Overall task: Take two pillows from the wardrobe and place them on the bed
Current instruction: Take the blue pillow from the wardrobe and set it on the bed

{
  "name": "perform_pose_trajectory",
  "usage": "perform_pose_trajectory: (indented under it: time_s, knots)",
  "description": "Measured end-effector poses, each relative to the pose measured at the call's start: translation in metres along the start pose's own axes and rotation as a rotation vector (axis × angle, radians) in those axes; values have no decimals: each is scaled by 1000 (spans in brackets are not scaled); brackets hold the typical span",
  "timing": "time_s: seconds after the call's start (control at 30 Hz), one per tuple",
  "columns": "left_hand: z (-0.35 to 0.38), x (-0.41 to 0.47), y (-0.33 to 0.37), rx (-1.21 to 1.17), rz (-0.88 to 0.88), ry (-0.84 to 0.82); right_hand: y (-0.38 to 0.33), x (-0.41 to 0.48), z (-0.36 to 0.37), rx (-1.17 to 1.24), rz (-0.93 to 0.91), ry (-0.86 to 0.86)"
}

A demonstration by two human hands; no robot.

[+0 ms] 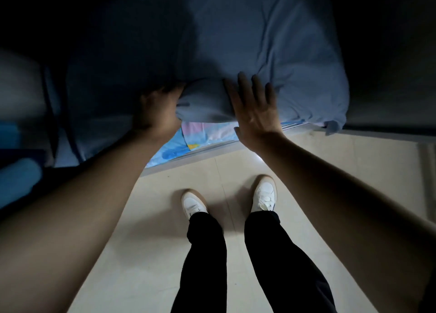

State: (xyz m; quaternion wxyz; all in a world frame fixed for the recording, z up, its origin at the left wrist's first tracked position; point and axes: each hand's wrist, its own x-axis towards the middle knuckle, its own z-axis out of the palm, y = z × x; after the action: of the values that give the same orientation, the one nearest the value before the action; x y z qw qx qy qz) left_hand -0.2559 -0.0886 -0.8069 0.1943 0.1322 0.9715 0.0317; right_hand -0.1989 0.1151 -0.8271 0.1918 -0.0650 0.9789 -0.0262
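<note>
A person stood on a pale tiled floor, looking down at both bare arms reaching forward in dim light. A blue-grey pillow lay ahead of them, its near edge resting over a brightly patterned sheet beside a pale frame rail; whether this ledge belonged to the bed or the wardrobe could not be told. The left hand curled around the pillow's near left corner, fingers tucked behind the fabric. The right hand lay flat and spread on the pillow's near edge, gripping nothing. Below were black trousers and white shoes.
</note>
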Motion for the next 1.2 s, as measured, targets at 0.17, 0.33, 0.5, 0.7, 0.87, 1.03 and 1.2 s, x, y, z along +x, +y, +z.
perform_pose_trajectory:
  time_s: [0.17, 0.33, 0.5, 0.7, 0.87, 1.03, 1.2]
  knots:
    - [-74, -7, 18, -105, -20, -40, 15, 2, -73, 81, 48, 44]
    - [-114, -54, 42, -135, -36, 40, 20, -34, -152, 178, 9, 105]
    - [-127, -123, 54, 85, 44, -23, 3, -123, -183, 336, 15, 118]
    - [-148, -185, 64, 239, 245, -53, -26, -234, -183, 403, 130, 155]
    - [-188, -248, 71, 216, 337, -58, -40, -297, -218, 352, 120, 126]
    - [-240, -285, 101, 304, 463, -39, -46, -370, -259, 278, 188, 131]
    - [-278, -330, 174, 262, 614, -37, -26, -468, -289, 261, 346, 149]
